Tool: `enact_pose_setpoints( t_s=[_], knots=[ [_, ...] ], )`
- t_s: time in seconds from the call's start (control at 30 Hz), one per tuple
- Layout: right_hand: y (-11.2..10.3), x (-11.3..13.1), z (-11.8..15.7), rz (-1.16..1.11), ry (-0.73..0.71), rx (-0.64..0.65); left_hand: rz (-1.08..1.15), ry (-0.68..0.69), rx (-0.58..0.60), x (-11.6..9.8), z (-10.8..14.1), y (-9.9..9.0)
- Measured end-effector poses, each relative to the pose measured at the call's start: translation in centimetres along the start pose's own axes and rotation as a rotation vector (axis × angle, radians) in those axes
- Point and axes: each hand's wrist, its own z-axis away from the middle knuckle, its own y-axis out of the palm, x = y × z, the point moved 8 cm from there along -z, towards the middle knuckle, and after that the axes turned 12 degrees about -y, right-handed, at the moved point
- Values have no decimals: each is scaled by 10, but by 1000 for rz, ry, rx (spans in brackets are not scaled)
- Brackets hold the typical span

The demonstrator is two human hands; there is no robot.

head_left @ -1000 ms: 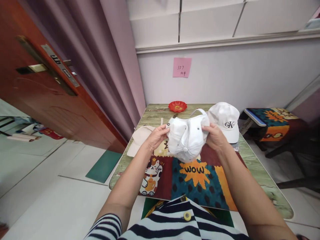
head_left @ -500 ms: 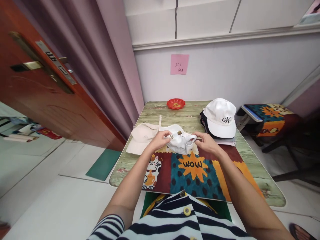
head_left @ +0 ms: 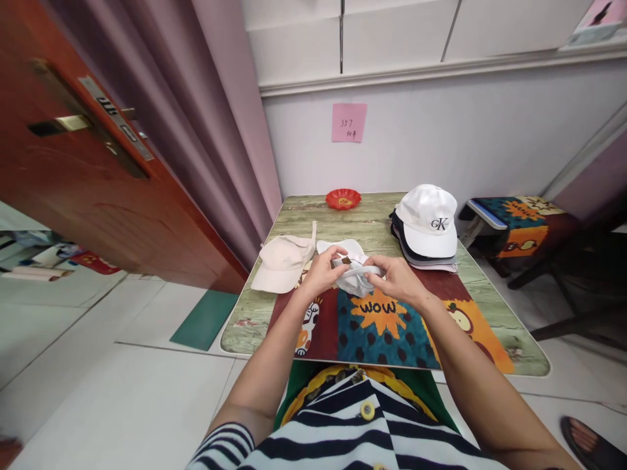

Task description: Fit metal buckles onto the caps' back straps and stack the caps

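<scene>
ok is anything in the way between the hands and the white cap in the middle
Nothing visible: left hand and right hand both hold the white cap; the beige cap lies left, the cap stack right.

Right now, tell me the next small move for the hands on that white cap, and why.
I'd probably ease the right hand toward the left hand, bringing the band it pinches nearer the brown tab: both hands grip the held cap, the left beside that tab, with a small gap between them. Fingers partly hide the fastening.
</scene>
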Motion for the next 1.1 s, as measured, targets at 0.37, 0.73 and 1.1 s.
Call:
enact_pose_setpoints(
  t_s=[0.37,0.73,1.1],
  knots=[
    [41,-75,18,-413,293,-491,-158,94,-395,36,14,9],
    [86,-88,44,-70,230,-460,-191,5,-393,104,7,35],
    [88,-90,41,115,200,-416,-227,32,-403,106,3,44]
  ],
)
